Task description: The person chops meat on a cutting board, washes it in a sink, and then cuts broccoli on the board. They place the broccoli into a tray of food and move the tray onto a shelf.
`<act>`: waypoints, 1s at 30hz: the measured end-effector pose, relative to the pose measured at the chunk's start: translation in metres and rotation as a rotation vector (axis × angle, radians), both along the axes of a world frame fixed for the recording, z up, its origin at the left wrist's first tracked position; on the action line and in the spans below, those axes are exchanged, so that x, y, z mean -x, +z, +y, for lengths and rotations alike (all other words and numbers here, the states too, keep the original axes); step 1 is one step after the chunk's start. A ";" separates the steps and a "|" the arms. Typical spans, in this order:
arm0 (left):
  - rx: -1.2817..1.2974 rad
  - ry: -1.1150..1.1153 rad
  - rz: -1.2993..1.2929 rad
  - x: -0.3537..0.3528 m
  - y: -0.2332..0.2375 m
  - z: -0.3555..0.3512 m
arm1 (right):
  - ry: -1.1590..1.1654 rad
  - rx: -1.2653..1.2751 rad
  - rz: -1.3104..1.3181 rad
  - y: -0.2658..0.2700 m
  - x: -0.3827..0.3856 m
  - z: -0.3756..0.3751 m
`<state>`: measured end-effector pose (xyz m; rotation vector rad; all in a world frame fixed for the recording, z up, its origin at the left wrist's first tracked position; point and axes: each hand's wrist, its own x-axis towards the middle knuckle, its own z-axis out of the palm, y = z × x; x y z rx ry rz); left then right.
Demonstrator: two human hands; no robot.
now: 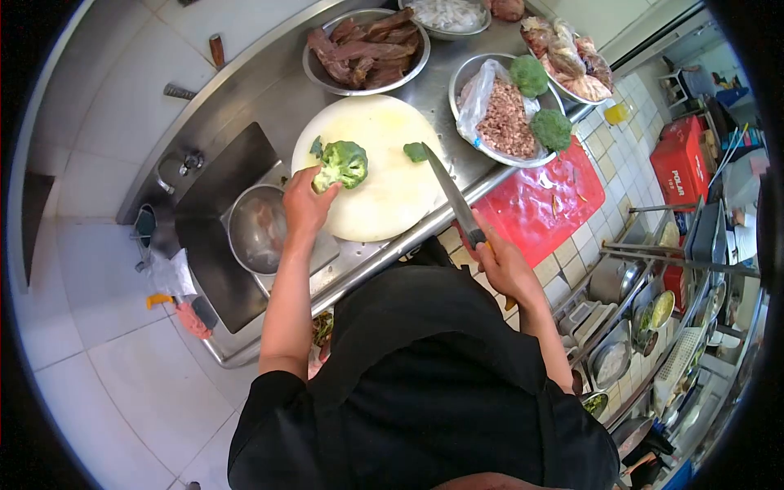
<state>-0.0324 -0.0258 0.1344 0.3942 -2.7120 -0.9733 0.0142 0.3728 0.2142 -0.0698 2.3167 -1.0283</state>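
Note:
My left hand (pixel 307 198) is closed on the stem side of a broccoli head (pixel 343 164) over the round white cutting board (pixel 384 208). A bit of broccoli leaf or floret (pixel 316 147) shows just beyond it. In my right hand (pixel 505 265) is a large kitchen knife (pixel 454 196), gripped by its handle, with the blade slanting up over the board's right edge. By the blade's tip lies a small broccoli floret (pixel 415 152). Two more broccoli heads, one upper (pixel 529 76) and one lower (pixel 551 131), rest on the bowl of chopped meat (pixel 508 122) at the right.
A steel bowl of dark meat strips (pixel 367 51) stands beyond the board. Left is a sink (pixel 224 188) with a metal bowl (pixel 258 229) beside its basin. A red board (pixel 543 200) lies right of the counter edge. Shelves with pans (pixel 616 278) stand farther right.

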 end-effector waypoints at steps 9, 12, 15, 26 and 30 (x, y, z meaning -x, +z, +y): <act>0.099 -0.242 0.111 0.002 -0.017 0.024 | 0.214 0.041 0.271 0.013 -0.015 -0.003; 0.122 -0.227 0.078 0.006 -0.010 0.036 | 0.264 -0.058 0.194 0.028 -0.011 -0.015; 0.134 -0.237 0.086 0.009 -0.009 0.044 | 0.311 -0.100 0.261 0.012 -0.013 -0.020; 0.154 -0.225 0.088 0.006 -0.009 0.056 | 0.329 -0.159 0.328 -0.019 -0.015 -0.039; 0.122 -0.205 0.022 0.002 -0.005 0.056 | 0.339 -0.171 0.256 -0.017 -0.008 -0.050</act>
